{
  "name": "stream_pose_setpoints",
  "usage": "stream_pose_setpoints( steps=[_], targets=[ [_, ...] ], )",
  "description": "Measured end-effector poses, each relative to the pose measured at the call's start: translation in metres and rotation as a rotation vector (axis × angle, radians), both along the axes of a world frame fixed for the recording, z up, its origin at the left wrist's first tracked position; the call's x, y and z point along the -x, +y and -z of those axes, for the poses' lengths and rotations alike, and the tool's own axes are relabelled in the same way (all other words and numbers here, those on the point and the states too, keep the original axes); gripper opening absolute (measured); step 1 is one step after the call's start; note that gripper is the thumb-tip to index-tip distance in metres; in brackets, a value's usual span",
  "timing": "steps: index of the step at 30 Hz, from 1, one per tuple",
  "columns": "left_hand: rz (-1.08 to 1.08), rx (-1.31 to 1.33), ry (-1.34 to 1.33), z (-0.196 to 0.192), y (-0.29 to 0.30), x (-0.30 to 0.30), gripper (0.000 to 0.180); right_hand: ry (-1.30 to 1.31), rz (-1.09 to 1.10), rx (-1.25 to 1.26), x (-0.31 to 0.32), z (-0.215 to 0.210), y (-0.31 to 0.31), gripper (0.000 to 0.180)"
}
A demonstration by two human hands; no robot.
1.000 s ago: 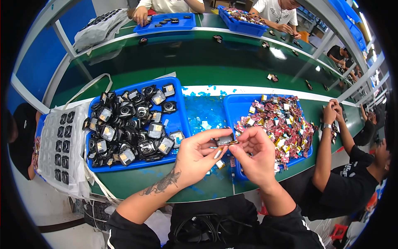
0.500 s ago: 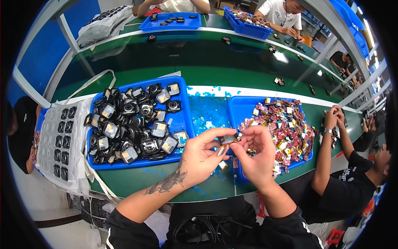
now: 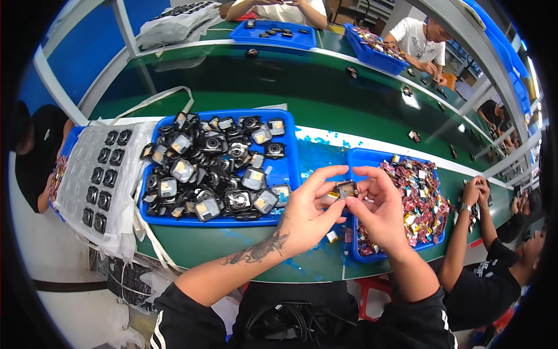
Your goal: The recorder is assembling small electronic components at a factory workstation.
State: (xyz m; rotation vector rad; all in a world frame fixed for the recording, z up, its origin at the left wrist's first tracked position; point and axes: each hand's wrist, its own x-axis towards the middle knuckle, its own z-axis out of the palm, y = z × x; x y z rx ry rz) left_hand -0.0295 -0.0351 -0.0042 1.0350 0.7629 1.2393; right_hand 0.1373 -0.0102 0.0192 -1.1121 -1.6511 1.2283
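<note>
Holding a small dark square part [image 3: 347, 189] between them, both hands are raised above the green tabletop [image 3: 232, 75], just in front of the gap between the two blue trays. The left hand [image 3: 308, 218] pinches the part from its left side with thumb and fingertips, and the right hand [image 3: 381, 212] pinches it from the right, fingers curled over the top — so both hands are clenched on the same piece. A thin yellowish strip seems to hang from the part toward the left hand, but it is too small to say what it is. To the left of the part stands the blue tray of dark modules [image 3: 288, 174], filled with black square units; to the right of the part stands the blue tray of small colourful pieces [image 3: 363, 157], red and yellow mostly. One more small piece [image 3: 332, 236] lies on the tabletop just below the hands. I judge that the main risk is a slip: the part is tiny and held only at its edges, so uneven pressure from one hand could make it twist out and drop among the loose pieces, where it is hard to find. Pressing too hard could also bend the thin strip — if it is a flexible connector, it may crease.
</note>
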Motion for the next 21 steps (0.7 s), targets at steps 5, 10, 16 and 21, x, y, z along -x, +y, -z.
stream_pose_setpoints(
  steps=[5, 10, 16, 21],
  targets=[
    [-0.378, -0.585, 1.369, -0.021, 0.021, 0.059, 0.038, -0.201, -0.167, 0.071, -0.006, -0.014, 0.088, 0.045],
    [-0.538, -0.604, 1.766, 0.025, 0.009, 0.108, 0.039, -0.323, 0.188, 0.183, -0.011, 0.037, 0.212, 0.058],
    [-0.396, -0.44, 1.762, 0.017, 0.021, 0.098, 0.05, -0.69, 0.296, -0.192, -0.031, 0.071, 0.228, 0.039],
    [-0.582, -0.725, 1.749, 0.033, 0.028, 0.105, 0.038, -0.398, 0.274, -0.476, -0.011, -0.011, 0.172, 0.017]
  ],
)
